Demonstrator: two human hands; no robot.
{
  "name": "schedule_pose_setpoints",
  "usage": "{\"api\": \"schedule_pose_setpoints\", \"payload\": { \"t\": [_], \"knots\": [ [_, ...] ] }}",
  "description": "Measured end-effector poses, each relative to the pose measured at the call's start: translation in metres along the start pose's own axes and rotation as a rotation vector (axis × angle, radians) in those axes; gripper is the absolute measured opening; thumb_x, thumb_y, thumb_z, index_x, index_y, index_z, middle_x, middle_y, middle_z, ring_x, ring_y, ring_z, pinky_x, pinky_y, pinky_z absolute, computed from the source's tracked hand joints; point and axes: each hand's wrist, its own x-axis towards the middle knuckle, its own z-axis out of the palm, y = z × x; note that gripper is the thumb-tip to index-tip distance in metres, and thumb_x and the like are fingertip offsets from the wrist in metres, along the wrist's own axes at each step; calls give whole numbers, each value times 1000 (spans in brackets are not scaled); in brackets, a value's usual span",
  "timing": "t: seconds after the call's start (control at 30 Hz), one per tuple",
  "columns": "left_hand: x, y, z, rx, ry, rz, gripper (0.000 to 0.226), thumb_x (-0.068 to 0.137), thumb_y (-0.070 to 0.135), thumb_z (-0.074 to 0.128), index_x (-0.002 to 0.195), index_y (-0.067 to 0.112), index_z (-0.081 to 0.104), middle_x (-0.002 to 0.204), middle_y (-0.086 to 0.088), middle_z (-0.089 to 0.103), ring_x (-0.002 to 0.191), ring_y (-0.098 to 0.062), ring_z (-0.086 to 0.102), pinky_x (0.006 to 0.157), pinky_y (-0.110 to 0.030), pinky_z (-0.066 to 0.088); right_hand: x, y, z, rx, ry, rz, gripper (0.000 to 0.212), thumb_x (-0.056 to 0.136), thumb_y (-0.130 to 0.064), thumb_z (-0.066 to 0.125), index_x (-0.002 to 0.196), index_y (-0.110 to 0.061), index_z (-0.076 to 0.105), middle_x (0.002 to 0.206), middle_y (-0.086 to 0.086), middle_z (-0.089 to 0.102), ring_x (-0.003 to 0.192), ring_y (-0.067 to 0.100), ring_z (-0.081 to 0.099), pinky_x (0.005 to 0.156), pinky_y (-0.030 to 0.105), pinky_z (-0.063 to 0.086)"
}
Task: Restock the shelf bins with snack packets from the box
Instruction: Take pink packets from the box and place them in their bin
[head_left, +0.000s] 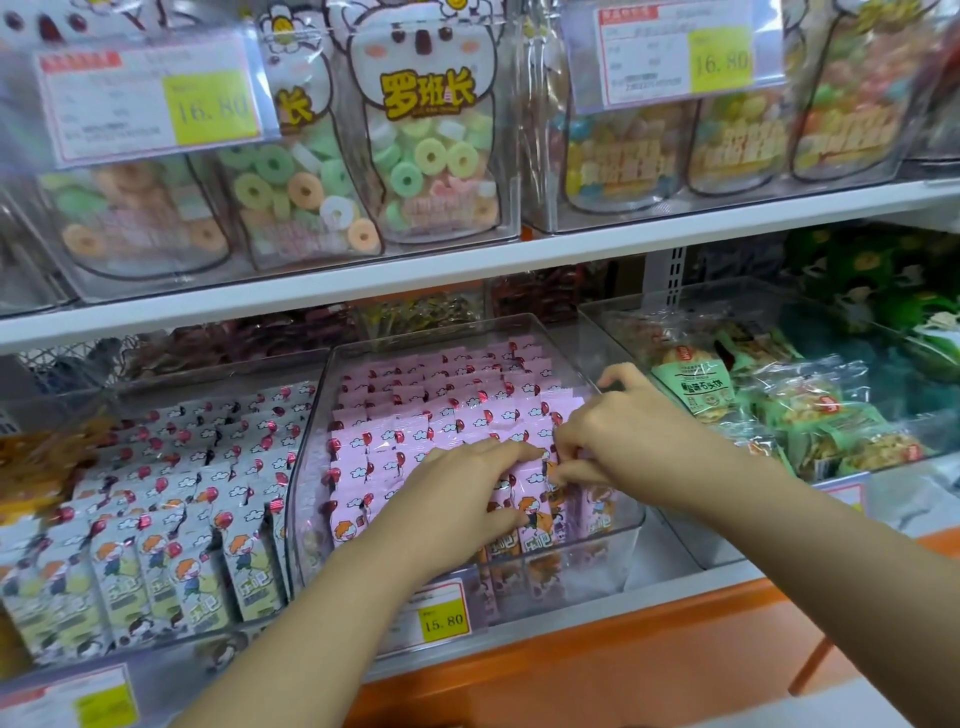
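Nearest the viewer, below the left hand (462, 493), a yellow price tag (441, 613) hangs on the front of the clear bin (311, 467), a smooth hard plastic tub with rounded corners. That hand lies flat, fingers straight and together, against the front row of pink packets (447, 410). Just to its right, the right hand (618, 431) pinches packet top edges between thumb and curled fingers, one finger lifted on its far side. These slim glossy foil packets stand on end in tight rows filling the bin, long axis upright and leaning back, printed faces forward. Left of the hands stand grey-white packets (208, 493) in similar rows; right of them, crinkly green wrapped snacks (696, 384). Farther up, soft bags of ring candy (431, 156).
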Motion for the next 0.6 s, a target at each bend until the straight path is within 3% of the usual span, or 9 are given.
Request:
{"api": "schedule_pose_setpoints", "payload": {
  "t": [0.1,0.23,0.4,0.47,0.53,0.6],
  "knots": [
    [0,-1,2,10,33,-7,54,90,35,62,139,38,39,128,11,52,111,-17,50,97,-31,40,-7,0,-3,17,-21,-39,47,86,-68,41,96,-30,65,90,-8,67,89,14,51,97,30,15],
    [4,-1,3,22,95,3,54,90,29,62,139,36,40,130,12,51,115,-14,49,101,-33,37,-14,4,-11,130,-111,-31,44,76,-62,63,108,-31,64,100,-11,60,96,14,38,86,24,13],
    [5,-1,6,147,133,9,53,93,34,58,140,39,35,135,13,47,121,-13,46,104,-32,30,-5,8,-12,177,-225,-11,46,71,-58,71,105,-28,63,97,-10,63,94,12,43,100,31,19],
    [7,-1,8,163,132,0,53,92,36,58,139,39,35,135,14,47,119,-12,47,103,-32,30,-2,6,-11,152,-204,2,39,75,-57,67,105,-32,61,92,-11,61,93,16,39,91,30,23],
    [8,-2,8,144,133,-10,54,91,38,60,139,40,35,133,15,48,118,-10,47,101,-30,29,-1,2,-12,95,-160,-6,37,83,-56,60,111,-32,59,92,-9,60,88,16,37,76,28,15],
    [7,-3,7,128,137,-4,56,89,38,61,140,39,36,131,17,50,116,-10,42,98,-29,31,0,-2,-13,59,-98,-27,39,87,-56,53,118,-32,57,96,-7,63,84,15,43,72,28,12]
  ]
}}
